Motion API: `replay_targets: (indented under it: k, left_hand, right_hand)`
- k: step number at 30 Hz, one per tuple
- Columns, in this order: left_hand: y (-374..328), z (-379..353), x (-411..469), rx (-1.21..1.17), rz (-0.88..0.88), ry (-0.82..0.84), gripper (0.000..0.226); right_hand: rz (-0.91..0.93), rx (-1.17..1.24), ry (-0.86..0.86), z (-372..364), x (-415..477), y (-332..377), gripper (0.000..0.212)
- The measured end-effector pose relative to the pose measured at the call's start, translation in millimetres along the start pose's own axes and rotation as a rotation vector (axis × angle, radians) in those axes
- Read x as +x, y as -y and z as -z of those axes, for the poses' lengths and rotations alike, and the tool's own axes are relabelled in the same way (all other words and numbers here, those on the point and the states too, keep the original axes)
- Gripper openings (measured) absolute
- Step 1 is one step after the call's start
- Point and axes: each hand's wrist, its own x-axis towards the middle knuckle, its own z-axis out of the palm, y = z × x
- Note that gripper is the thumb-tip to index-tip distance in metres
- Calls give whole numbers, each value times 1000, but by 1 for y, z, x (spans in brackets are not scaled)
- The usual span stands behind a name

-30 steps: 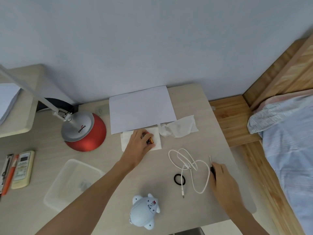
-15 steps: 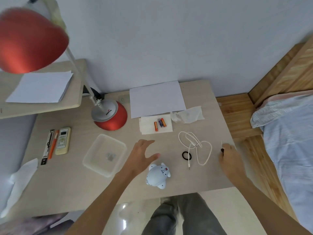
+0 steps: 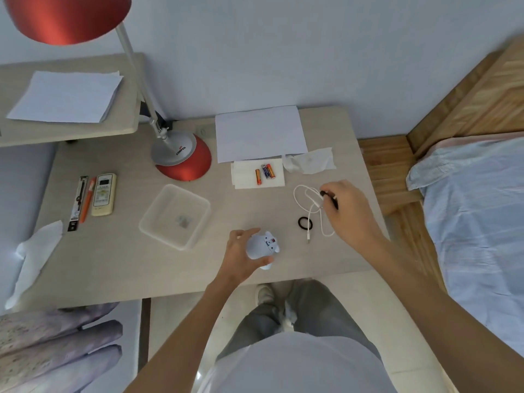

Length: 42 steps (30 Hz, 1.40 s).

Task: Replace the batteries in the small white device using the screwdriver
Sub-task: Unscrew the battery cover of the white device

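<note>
- The counter (image 3: 119, 259) carries everything. The small white device (image 3: 261, 245) is near its front edge, just right of a clear plastic tray (image 3: 174, 215).
- My left grip (image 3: 241, 258) curls round the device from the left, fingers over its far end and thumb at its near end. I cannot tell whether it is lifted off the counter.
- The device is a rounded, pale shell with stubby nubs, and a small compartment faces up. I judge it light, hard and smooth, likely to roll, so I hold its fat middle and keep off the compartment.
- My right grip (image 3: 350, 214) is closed round the screwdriver (image 3: 329, 197), over a loose white cable (image 3: 300, 199). The tool is thin, dark-handled and stiff; its tip is hidden.
- Three batteries (image 3: 263, 173) lie on a white napkin (image 3: 243, 180) further back. They look small and hard and would probably roll, so each is best pinched at mid-length.
</note>
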Motion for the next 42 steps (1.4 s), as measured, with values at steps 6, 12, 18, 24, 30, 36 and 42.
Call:
replay_targets:
  k: [6,12,18,24,30,36,42]
  left_hand:
    - [5,-9,-4,-53,-3,-66,80]
    - [4,-15,-4,-107,14,-76,75]
    - [-1,-16,-2,-98,34,-69,72]
    - [-5,-16,1,-83,58,-41,72]
    - [-3,-17,3,-69,56,-35,73]
    - [-4,-20,7,-39,39,-19,73]
    - [-8,-25,12,-19,37,23,74]
  right_hand:
    - [127,21,223,-29,-16,26,18]
    - [159,-4,330,-60,-23,23,14]
    - [151,-69,372,-79,-23,16,13]
    - [120,-60,361,-84,-25,17,14]
    - [127,-73,370,-87,-23,14,13]
    - [165,-126,429,-95,-27,10,8]
    - [159,-183,451,-104,-31,1,5]
